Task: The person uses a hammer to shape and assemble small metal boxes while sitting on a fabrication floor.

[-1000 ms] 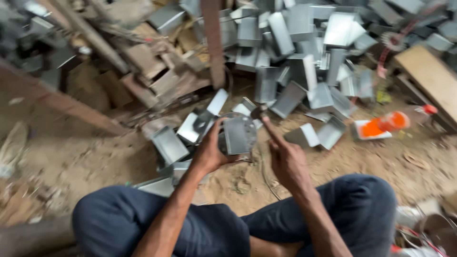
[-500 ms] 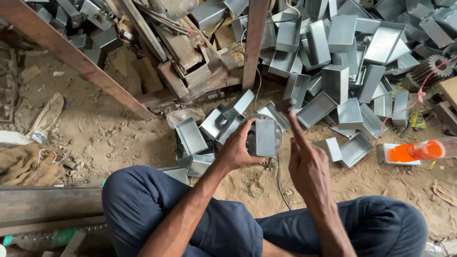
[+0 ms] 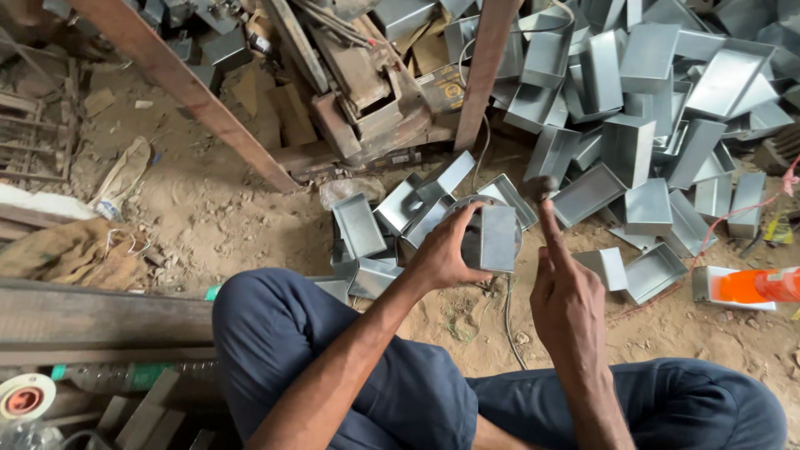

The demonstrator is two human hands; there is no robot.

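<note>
- The left hand [image 3: 442, 254] has its grip closed around a grey metal box [image 3: 489, 238], held upright above the dirt floor [image 3: 233, 225].
- The right hand [image 3: 568, 300] grips a small hammer [image 3: 542, 188], forefinger along the handle, head just right of the box.
- Beyond the grip lies a pile of metal trays [image 3: 650, 100]; far right, an orange bottle [image 3: 758, 285].

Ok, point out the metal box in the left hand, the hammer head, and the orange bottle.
metal box [image 3: 492, 239], head view, on its flat front face.
hammer head [image 3: 540, 187], head view, on the dark head.
orange bottle [image 3: 757, 286], head view, on its orange body.
</note>
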